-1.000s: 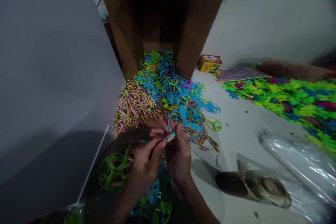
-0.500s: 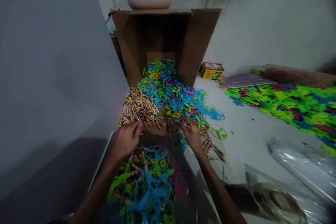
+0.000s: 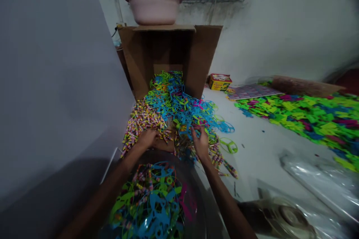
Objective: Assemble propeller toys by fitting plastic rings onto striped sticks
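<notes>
My left hand (image 3: 148, 139) is over the lower edge of a heap of small striped sticks (image 3: 146, 117) in pink, yellow and dark bands. Its fingers are curled in and what they hold, if anything, is hidden. My right hand (image 3: 201, 142) reaches into the pile of blue and green ringed propellers (image 3: 182, 104), with thumb and fingers closing on a blue ringed propeller (image 3: 198, 133). Below both hands, a dark clear-walled tub (image 3: 200, 198) holds more propellers and several striped sticks.
A cardboard box (image 3: 207, 48) lies on its side behind the piles, with a pink basin (image 3: 154, 5) on top. A grey panel (image 3: 61, 82) blocks the left. To the right are a yellow-red box (image 3: 220, 82), bright plastic pieces (image 3: 305, 115), clear plastic bags (image 3: 316, 179) and a clear container (image 3: 286, 216).
The view has tipped upward, showing more of the window. My left hand has shifted right across the striped sticks. My right hand stays at the propellers, its fingers now around a blue one.
</notes>
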Available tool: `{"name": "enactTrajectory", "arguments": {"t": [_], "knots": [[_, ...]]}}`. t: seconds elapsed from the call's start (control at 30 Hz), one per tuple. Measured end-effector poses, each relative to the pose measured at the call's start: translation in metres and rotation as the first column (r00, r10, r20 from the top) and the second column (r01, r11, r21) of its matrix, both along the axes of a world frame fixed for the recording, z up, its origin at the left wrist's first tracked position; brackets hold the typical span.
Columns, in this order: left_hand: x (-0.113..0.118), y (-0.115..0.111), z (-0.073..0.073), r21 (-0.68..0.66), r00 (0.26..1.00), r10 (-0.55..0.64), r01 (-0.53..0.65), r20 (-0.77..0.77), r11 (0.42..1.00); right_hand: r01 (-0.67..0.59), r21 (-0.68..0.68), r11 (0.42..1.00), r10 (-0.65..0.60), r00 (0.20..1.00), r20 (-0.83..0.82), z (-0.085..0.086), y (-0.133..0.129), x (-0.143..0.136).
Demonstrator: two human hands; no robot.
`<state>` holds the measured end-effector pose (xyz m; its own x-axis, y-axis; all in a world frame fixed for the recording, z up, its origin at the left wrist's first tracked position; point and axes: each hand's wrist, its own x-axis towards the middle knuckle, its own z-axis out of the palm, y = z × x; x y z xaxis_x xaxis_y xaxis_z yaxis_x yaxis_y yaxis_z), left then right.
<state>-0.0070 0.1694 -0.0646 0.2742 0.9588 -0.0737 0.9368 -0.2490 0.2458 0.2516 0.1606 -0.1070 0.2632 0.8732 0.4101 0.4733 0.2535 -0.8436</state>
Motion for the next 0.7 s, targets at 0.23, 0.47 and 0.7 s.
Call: {"name": "enactTrajectory", "arguments": {"t": [0.23,0.47,0.7], "knots": [[0.029,-0.063,0.030,0.233,0.796,-0.001,-0.175,0.605,0.957,-0.274,-0.056,0.960,0.089,0.488,-0.868,0.055,-0.048,-0.028],[0.051,-0.119,0.058,0.117,0.560,0.022,-0.210,0.828,0.971,-0.556,-0.082,0.827,0.082,0.264,-0.961,0.092,-0.101,-0.060],[0.042,-0.121,0.071,0.008,0.498,0.029,-0.072,0.867,0.997,-0.599,-0.084,0.796,0.054,0.208,-0.977,0.106,-0.112,-0.051]]}}
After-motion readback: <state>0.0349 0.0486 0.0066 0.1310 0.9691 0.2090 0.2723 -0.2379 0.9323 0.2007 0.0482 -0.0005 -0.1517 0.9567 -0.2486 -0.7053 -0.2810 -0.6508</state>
